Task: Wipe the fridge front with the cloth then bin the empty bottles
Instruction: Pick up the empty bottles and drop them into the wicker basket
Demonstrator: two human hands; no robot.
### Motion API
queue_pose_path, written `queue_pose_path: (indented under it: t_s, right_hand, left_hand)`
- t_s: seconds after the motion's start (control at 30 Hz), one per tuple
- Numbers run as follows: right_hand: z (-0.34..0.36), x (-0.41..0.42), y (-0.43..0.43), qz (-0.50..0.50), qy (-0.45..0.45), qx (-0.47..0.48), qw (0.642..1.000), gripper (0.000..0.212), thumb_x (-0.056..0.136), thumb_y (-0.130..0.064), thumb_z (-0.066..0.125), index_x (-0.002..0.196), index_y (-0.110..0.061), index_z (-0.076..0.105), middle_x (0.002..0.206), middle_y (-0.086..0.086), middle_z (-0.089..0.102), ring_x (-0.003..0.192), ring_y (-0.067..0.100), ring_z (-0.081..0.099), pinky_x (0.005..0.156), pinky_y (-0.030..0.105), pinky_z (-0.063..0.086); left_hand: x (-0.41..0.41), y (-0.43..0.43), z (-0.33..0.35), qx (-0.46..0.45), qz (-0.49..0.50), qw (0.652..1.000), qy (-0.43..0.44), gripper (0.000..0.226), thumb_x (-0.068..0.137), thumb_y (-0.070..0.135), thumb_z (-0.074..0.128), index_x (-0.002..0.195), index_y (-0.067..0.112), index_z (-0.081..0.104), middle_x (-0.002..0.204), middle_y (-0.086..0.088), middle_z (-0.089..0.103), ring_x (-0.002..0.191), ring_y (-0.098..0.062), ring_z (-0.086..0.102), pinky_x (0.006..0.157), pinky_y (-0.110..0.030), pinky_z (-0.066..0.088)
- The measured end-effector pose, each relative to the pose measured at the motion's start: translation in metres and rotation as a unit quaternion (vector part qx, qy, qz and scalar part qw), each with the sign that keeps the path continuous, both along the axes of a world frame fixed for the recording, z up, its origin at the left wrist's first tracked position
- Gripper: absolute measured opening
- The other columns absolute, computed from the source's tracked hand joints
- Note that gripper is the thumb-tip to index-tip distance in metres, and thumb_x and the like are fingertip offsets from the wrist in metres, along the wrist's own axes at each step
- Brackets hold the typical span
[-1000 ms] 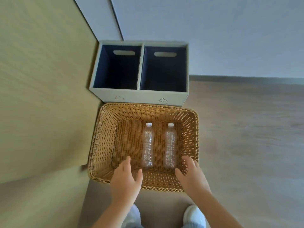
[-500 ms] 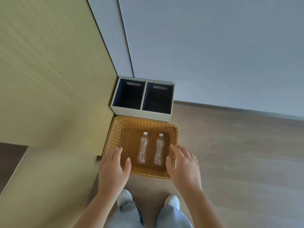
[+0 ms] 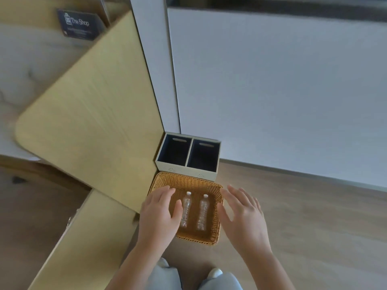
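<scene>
Left hand [image 3: 159,214], right hand [image 3: 245,218] flank basket [image 3: 186,177]; bin [image 3: 184,171] beyond.

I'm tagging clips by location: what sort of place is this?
Likely a shop or showroom corner: a dark sign reading "The Shop", pale wood panels, and a two-compartment bin on the wood floor next to a wicker basket.

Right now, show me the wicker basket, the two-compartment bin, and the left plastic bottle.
wicker basket [image 3: 196,240]: head view, on its near rim.
two-compartment bin [image 3: 184,170]: head view, on its front wall.
left plastic bottle [image 3: 186,212]: head view, on the middle of its body.
</scene>
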State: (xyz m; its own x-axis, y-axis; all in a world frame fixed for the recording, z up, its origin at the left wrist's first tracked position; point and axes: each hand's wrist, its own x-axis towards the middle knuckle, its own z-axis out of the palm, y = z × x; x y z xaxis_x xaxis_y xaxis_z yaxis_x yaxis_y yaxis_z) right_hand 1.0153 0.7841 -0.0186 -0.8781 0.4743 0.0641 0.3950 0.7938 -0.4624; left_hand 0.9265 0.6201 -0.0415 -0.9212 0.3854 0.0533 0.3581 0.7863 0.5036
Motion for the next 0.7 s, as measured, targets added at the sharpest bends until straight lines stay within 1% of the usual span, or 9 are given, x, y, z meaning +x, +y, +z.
queue_pose_path:
  t_s: [0.1,0.2,0.27,0.33,0.43,0.6,0.67,0.7]
  right_hand:
    - [0.025,0.006,0.001,0.043,0.000,0.016,0.999,0.030,0.079,-0.032,0.055,0.102,-0.019,0.069,0.109,0.001,0.068,0.104,0.024,0.063,0.086,0.054,0.050]
    - [0.052,0.008,0.003,0.092,0.023,0.040,0.995,0.033,0.084,-0.036,0.046,0.100,-0.019,0.070,0.106,0.000,0.069,0.101,0.022,0.064,0.084,0.048,0.052]
    - [0.066,0.007,0.004,0.129,0.041,0.053,0.989,0.037,0.084,-0.037,0.042,0.099,-0.018,0.070,0.104,0.000,0.069,0.099,0.021,0.064,0.083,0.044,0.052]
    - [0.077,0.005,0.006,0.152,0.050,0.055,0.986,0.036,0.084,-0.036,0.043,0.099,-0.017,0.070,0.105,0.000,0.069,0.101,0.023,0.063,0.083,0.047,0.052]
    - [0.086,0.000,0.006,0.186,0.042,0.068,0.979,0.032,0.082,-0.036,0.051,0.101,-0.018,0.069,0.109,0.001,0.068,0.103,0.026,0.062,0.083,0.053,0.052]
    - [0.093,-0.012,0.000,0.246,0.019,0.075,0.966,0.030,0.078,-0.033,0.057,0.099,-0.018,0.071,0.107,0.001,0.069,0.101,0.024,0.064,0.084,0.045,0.049]
    - [0.092,-0.018,-0.007,0.261,-0.007,0.070,0.963,0.029,0.082,-0.034,0.055,0.103,-0.019,0.070,0.111,0.000,0.068,0.105,0.023,0.062,0.087,0.045,0.047]
    - [0.092,-0.021,-0.013,0.265,-0.024,0.064,0.962,0.028,0.087,-0.033,0.054,0.108,-0.020,0.068,0.116,-0.001,0.065,0.111,0.023,0.058,0.092,0.044,0.044]
  left_hand:
    - [0.013,-0.009,0.025,-0.036,-0.037,0.998,0.026,0.043,0.085,0.040,0.043,0.102,0.009,0.068,0.107,-0.008,0.068,0.099,-0.025,0.063,0.080,-0.043,0.054]
    - [0.022,-0.018,0.047,-0.056,-0.039,0.996,0.049,0.048,0.085,0.041,0.036,0.100,0.010,0.069,0.106,-0.007,0.067,0.098,-0.026,0.063,0.081,-0.042,0.053]
    - [0.026,-0.023,0.059,-0.065,-0.018,0.996,0.066,0.048,0.085,0.040,0.036,0.100,0.009,0.069,0.106,-0.008,0.067,0.098,-0.027,0.063,0.081,-0.042,0.051]
    - [0.032,-0.028,0.070,-0.066,0.011,0.994,0.084,0.047,0.085,0.039,0.037,0.100,0.009,0.069,0.107,-0.009,0.067,0.099,-0.027,0.062,0.081,-0.041,0.050]
    - [0.041,-0.037,0.082,-0.078,0.064,0.991,0.084,0.046,0.084,0.038,0.037,0.100,0.008,0.069,0.106,-0.010,0.067,0.097,-0.028,0.063,0.080,-0.043,0.051]
    - [0.064,-0.055,0.094,-0.085,0.133,0.985,0.071,0.041,0.083,0.034,0.040,0.098,0.009,0.068,0.104,-0.009,0.067,0.096,-0.027,0.063,0.077,-0.040,0.052]
    - [0.072,-0.068,0.097,-0.086,0.157,0.981,0.071,0.040,0.082,0.034,0.040,0.098,0.009,0.067,0.104,-0.008,0.067,0.096,-0.026,0.063,0.077,-0.037,0.051]
    - [0.074,-0.075,0.097,-0.089,0.170,0.979,0.072,0.040,0.082,0.034,0.040,0.098,0.009,0.067,0.104,-0.008,0.066,0.096,-0.027,0.063,0.078,-0.037,0.050]
